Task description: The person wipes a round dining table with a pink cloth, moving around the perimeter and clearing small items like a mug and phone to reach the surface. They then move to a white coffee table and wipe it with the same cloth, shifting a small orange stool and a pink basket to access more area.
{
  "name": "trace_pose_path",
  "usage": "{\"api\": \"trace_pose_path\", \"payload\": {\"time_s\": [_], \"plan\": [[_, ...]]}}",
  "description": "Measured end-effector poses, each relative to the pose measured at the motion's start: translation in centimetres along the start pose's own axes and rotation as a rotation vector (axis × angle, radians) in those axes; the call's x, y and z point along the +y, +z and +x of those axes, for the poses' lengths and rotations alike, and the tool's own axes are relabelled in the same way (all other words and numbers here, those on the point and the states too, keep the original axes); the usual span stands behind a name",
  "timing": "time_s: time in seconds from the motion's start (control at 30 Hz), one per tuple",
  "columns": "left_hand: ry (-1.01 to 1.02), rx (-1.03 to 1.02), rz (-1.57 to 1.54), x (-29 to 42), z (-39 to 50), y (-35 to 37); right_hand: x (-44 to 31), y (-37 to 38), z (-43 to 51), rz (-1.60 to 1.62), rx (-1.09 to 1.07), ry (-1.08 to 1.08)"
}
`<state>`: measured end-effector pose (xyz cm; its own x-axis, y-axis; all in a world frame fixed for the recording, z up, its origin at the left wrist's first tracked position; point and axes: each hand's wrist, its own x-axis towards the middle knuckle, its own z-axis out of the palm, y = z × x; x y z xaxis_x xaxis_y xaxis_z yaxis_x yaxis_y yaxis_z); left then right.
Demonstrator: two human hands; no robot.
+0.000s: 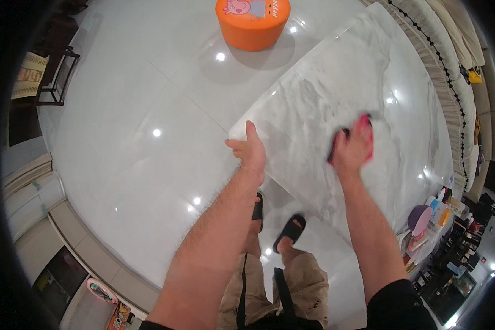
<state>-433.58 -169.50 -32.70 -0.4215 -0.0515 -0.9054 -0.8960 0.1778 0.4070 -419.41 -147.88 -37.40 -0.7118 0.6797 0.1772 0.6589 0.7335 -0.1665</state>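
Observation:
My right hand (350,154) presses a pink and black cloth (369,150) against the polished, grey-veined marble-look tabletop (313,93). Both the hand and the cloth are blurred, and the palm is hidden. At the table's near left corner is my left hand (249,150), its thumb and fingers spread and nothing held. Whether it touches the table edge I cannot tell.
An orange round stool (253,33) with a cartoon pig stands beyond the table. Bottles and a purple bowl (420,219) crowd the table's right end. A fabric sofa (441,53) runs along the far right side. Black slippers (291,231) are on my feet below.

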Motion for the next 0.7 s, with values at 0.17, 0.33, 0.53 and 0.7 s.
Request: {"api": "trace_pose_path", "payload": {"time_s": [0.17,0.33,0.53,0.7], "plan": [[0.114,-0.055,-0.18,-1.3,2.1,-0.1,-14.4,3.2,4.7,0.002,0.044,-0.439],[0.11,-0.492,-0.64,-3.0,0.6,-4.8,-15.5,-0.5,-5.0,0.265,-0.263,-0.824],[-0.09,-0.262,-0.612,-7.5,-2.8,-9.3,-4.5,-7.1,-10.0,0.185,-0.453,-0.854],[-0.149,-0.123,-0.735,-9.0,-2.2,-7.1,-11.7,-2.6,-5.7,0.395,-0.366,-0.808]]}}
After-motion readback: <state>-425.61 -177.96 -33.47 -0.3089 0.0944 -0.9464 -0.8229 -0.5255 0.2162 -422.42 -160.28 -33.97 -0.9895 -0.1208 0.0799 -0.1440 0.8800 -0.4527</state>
